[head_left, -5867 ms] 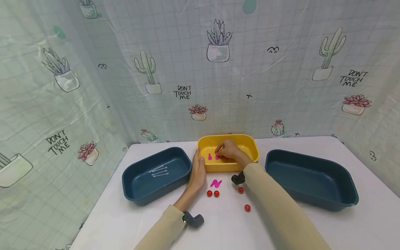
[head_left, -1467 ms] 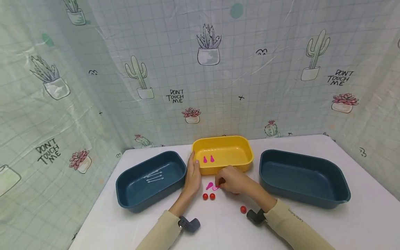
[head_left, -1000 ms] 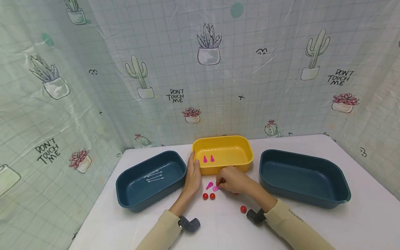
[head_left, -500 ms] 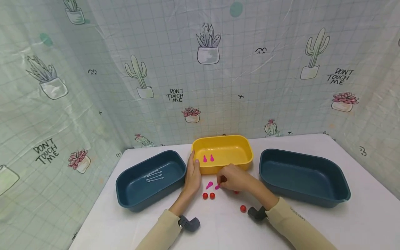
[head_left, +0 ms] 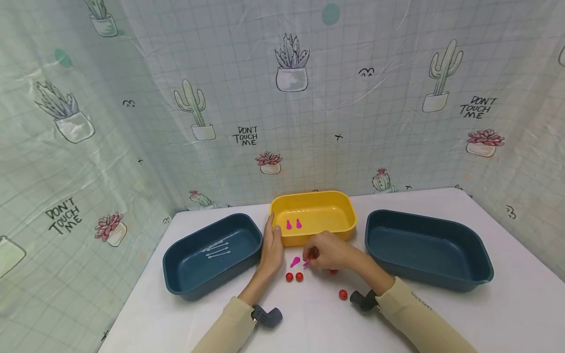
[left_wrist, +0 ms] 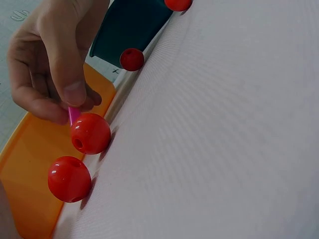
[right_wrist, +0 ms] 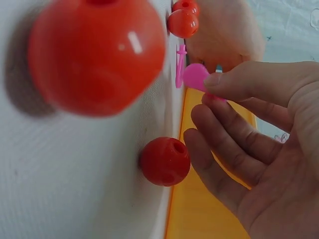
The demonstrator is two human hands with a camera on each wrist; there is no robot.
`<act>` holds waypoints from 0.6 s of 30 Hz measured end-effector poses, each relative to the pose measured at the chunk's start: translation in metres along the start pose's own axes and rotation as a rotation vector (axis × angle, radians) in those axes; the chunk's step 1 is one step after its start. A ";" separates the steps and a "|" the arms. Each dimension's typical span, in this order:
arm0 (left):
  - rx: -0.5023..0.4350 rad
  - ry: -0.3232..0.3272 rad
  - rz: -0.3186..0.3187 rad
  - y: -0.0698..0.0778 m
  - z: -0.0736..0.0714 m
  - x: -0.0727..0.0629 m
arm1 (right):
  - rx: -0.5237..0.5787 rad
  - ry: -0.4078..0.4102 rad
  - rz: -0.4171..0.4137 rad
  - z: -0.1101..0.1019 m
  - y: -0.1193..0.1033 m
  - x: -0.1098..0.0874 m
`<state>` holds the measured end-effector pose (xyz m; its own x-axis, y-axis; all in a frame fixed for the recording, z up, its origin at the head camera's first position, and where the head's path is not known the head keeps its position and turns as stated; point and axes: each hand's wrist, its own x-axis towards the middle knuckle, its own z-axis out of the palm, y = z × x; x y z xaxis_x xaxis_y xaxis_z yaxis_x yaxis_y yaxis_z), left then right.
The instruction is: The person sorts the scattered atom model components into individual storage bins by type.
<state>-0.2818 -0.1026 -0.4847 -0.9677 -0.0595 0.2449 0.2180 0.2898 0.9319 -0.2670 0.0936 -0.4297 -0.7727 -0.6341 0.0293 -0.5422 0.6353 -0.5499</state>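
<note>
In the head view my left hand (head_left: pixel 272 250) lies against the left front corner of a yellow tray (head_left: pixel 324 214), fingers stretched along its wall. Just in front of that tray, my right hand (head_left: pixel 326 250) pinches a small pink bulb-shaped plastic piece (right_wrist: pixel 197 75) between thumb and index finger, its other fingers loosely bent in the right wrist view. A second pink bulb-shaped piece (head_left: pixel 295 262) lies on the table between the hands. Two similar pink pieces (head_left: pixel 298 224) lie side by side inside the yellow tray, towards its left.
Red beads with holes lie on the table: a pair (head_left: pixel 299 277) in front of the pink pieces, one bead (head_left: pixel 333 271) under the right hand, another (head_left: pixel 343 294) nearer. A dark blue tray (head_left: pixel 190 289) with several pale sticks (head_left: pixel 218 248) stands left; another blue tray (head_left: pixel 428 245) stands right.
My right hand has come out of the yellow tray, leaving a second pink piece there. It now pinches a piece from the table, which has been tipped up. The left hand has stayed at the tray.
</note>
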 end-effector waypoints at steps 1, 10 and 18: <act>0.002 0.001 0.003 0.000 0.000 0.000 | 0.003 -0.001 -0.002 0.000 0.000 0.000; 0.004 -0.007 -0.001 0.000 0.001 0.000 | 0.033 0.012 0.004 0.000 0.002 0.000; -0.003 -0.001 0.003 0.000 0.001 0.000 | 0.070 0.003 0.033 0.001 0.000 0.001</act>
<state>-0.2820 -0.1019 -0.4848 -0.9672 -0.0573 0.2476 0.2216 0.2872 0.9319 -0.2676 0.0931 -0.4304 -0.7906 -0.6122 0.0126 -0.4922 0.6232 -0.6078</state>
